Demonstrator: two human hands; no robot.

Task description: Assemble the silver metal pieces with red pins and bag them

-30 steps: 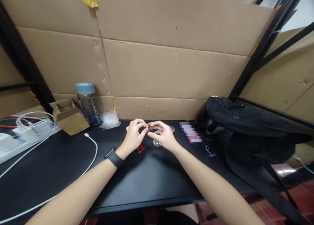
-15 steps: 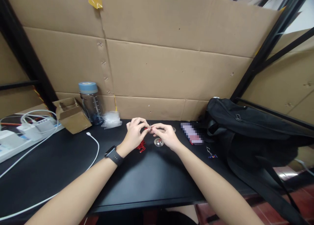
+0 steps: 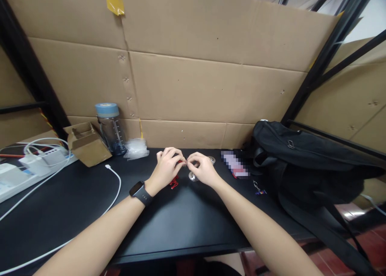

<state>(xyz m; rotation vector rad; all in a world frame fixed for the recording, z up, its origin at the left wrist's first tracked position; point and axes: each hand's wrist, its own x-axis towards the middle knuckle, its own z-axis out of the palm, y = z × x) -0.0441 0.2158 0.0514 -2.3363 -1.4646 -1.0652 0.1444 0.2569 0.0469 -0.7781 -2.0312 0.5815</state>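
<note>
In the head view my left hand (image 3: 167, 166), with a dark smartwatch (image 3: 140, 192) on its wrist, is closed in a pinch on a red cord (image 3: 180, 162). More of the red cord lies on the table below those fingers. Fingertip to fingertip with it, my right hand (image 3: 204, 170) pinches a small thin piece, seen edge-on and mostly hidden. A round, shiny metal disc with a raised middle, like a small cymbal (image 3: 192, 177), lies under my right hand. Partly behind the same hand is a second metal disc (image 3: 212, 160).
A pixelated flat object (image 3: 234, 164), a keyring (image 3: 259, 189) and a black bag (image 3: 313, 159) are on the right. On the left are a bottle (image 3: 111, 129), a cardboard box (image 3: 87, 144), clear plastic (image 3: 135, 149), a power strip (image 3: 39, 173) and a white cable (image 3: 120, 183).
Both hands stay together, fingertips a little lower in the picture. My right hand has turned slightly and covers more of the thin piece. The whole view has shifted a little.
</note>
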